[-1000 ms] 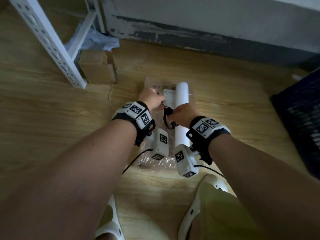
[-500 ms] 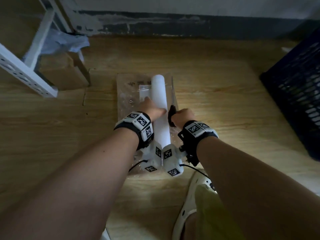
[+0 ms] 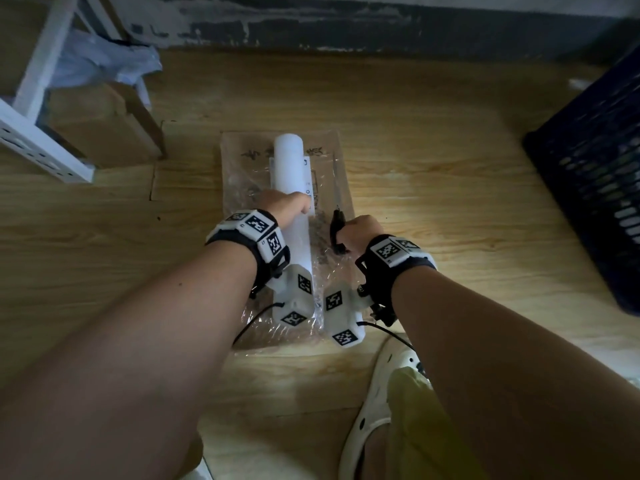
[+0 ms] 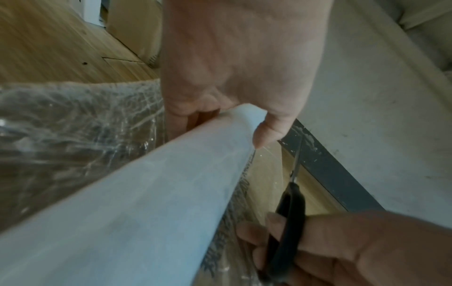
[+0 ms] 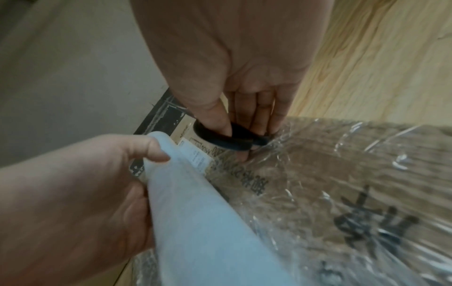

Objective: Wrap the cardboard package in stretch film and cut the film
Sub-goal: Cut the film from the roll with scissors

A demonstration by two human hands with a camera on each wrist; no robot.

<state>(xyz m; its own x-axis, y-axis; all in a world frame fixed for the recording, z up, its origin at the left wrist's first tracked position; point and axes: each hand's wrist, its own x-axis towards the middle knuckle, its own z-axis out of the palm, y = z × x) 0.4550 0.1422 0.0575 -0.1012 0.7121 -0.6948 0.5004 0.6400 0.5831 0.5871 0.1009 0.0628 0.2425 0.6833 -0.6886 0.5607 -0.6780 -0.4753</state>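
Observation:
A flat cardboard package (image 3: 242,174) wrapped in shiny stretch film lies on the wooden floor. The white film roll (image 3: 291,168) lies lengthwise on top of it. My left hand (image 3: 284,206) grips the roll (image 4: 171,183) around its middle, thumb on one side, fingers on the other. My right hand (image 3: 358,230) holds black-handled scissors (image 3: 336,230) just right of the roll, thumb and fingers through the loops (image 5: 227,141). The blades (image 4: 297,160) point away from me along the film beside the roll. Whether the blades are apart is unclear.
A white metal shelf frame (image 3: 31,133) with cardboard boxes (image 3: 104,133) and a crumpled plastic bag (image 3: 114,60) stands at the far left. A dark plastic crate (image 3: 595,174) is at the right. A grey wall (image 3: 381,29) runs behind. My feet in white clogs (image 3: 377,403) are near the package.
My left hand moved from the film beside the scissors onto the roll and now grips it. My right hand with the scissors shifted slightly right of the roll. The head view tilted closer.

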